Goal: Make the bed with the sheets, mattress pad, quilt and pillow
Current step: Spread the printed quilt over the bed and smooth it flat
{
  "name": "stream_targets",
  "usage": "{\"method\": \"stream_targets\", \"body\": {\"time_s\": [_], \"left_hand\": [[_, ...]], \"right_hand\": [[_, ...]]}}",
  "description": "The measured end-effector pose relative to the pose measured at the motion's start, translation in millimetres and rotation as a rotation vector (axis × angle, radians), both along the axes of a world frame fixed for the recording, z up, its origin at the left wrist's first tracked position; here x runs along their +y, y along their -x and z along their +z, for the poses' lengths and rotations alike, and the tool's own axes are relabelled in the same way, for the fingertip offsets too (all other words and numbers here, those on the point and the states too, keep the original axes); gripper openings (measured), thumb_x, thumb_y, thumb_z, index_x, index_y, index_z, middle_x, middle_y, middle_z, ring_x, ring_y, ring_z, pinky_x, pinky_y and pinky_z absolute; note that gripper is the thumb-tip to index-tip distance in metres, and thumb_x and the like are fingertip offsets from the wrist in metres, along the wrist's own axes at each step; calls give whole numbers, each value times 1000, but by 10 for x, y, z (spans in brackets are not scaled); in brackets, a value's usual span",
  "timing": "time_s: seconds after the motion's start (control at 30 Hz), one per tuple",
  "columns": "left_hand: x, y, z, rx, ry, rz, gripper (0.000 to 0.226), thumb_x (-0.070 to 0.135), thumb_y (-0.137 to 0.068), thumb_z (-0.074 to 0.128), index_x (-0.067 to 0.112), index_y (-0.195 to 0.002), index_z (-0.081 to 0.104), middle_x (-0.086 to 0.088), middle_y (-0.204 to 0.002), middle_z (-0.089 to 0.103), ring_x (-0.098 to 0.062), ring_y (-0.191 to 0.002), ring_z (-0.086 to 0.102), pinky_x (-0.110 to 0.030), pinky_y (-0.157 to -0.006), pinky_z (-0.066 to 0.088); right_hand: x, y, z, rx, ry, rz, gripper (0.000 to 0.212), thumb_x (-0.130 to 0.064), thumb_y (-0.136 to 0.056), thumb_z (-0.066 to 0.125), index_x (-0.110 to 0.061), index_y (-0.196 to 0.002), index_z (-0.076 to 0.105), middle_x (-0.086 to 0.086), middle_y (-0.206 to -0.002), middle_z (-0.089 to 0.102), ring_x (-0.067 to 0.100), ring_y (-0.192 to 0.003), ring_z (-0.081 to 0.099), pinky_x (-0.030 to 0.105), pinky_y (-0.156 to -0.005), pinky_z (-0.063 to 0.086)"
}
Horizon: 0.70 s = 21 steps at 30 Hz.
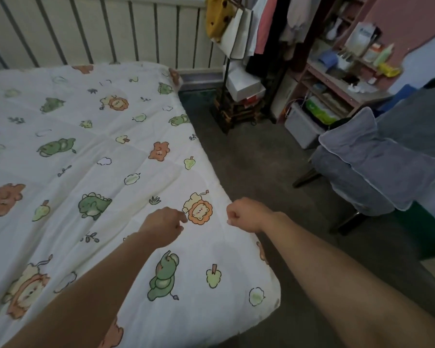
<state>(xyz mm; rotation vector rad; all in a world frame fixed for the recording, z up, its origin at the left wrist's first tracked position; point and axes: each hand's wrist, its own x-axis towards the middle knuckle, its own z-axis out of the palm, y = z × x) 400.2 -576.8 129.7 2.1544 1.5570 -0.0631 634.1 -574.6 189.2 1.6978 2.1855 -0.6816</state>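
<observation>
Over on the left, the quilt (86, 159) is lying spread across the bed, white and printed with lions, bears and green dinosaurs. It is reaching the slatted rail (86, 33) at the far end. Its right edge is running diagonally from the far corner down to a rounded near corner, just overhanging the bed's side.

My left hand (162, 226) is lying over the quilt a little inside that edge, beside a lion print. Its fingers are curling in, thumb against forefinger, and I cannot tell whether any cloth is pinched between them. My right hand (246, 214) is sitting right over the quilt's edge, fingers balled into a fist. Again I cannot tell if they are gripping the fabric.

Right of the edge, a strip of dark floor (261, 159) is lying open alongside the bed. At its far end a clothes rack (236, 71) is standing near the bed's far corner, with a pink shelf unit (337, 79) beside it. Farther right, grey folded bedding (374, 159) is resting on a chair, well apart from the bed.
</observation>
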Motion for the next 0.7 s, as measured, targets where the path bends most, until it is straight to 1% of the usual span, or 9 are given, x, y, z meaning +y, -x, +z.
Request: {"method": "stream_targets", "body": {"time_s": [0.13, 0.23, 0.33, 0.43, 0.53, 0.63, 0.7], "left_hand": [[183, -235, -7, -18, -15, 82, 30, 25, -94, 50, 29, -122, 60, 5, -112, 65, -17, -108, 58, -30, -89, 48], [263, -433, -133, -19, 4, 229, 31, 23, -93, 50, 29, -122, 60, 4, -113, 65, -19, -107, 58, -32, -89, 48], [249, -667, -327, 10, 37, 385, 32, 24, -92, 51, 29, -123, 59, 4, -116, 64, -19, -109, 58, -32, -88, 47], [107, -1013, -475, 48, 72, 551, 32, 25, -92, 51, 29, -123, 58, 5, -115, 64, -18, -112, 56, -31, -88, 45], [-116, -1467, -566, 40, 114, 767, 31, 25, -93, 52, 27, -123, 58, 5, -114, 64, -19, -110, 56, -30, -86, 45], [-427, -1849, -651, 10, 110, 934, 31, 26, -90, 54, 28, -120, 61, 6, -109, 67, -18, -106, 59, -30, -85, 48], [-670, -2100, -678, 10, 127, 1037, 30, 27, -90, 54, 29, -119, 62, 5, -109, 67, -18, -104, 60, -30, -83, 48]], "right_hand": [[356, -255, -136, -22, 42, 79, 18, -30, -93, 54, -16, -85, 61, 2, -90, 61, 20, -81, 58, 30, -66, 43], [703, -392, -312, -15, 74, 212, 18, -29, -93, 53, -14, -87, 62, 1, -87, 61, 20, -79, 57, 31, -67, 45], [992, -521, -532, -9, 114, 377, 18, -28, -94, 52, -13, -88, 60, 0, -86, 55, 19, -80, 54, 30, -64, 40], [1231, -692, -784, -26, 129, 581, 17, -28, -93, 52, -15, -85, 58, 0, -89, 56, 23, -85, 56, 29, -66, 39], [1375, -799, -919, -32, 129, 783, 14, -28, -92, 52, -19, -81, 54, 0, -90, 55, 22, -85, 54, 30, -68, 39], [1297, -839, -961, 11, 138, 942, 12, -25, -91, 51, -19, -82, 54, -2, -89, 54, 19, -83, 50, 30, -68, 38], [1166, -879, -974, 27, 151, 1039, 12, -24, -91, 50, -18, -81, 54, -3, -87, 53, 18, -82, 48, 30, -68, 37]]}}
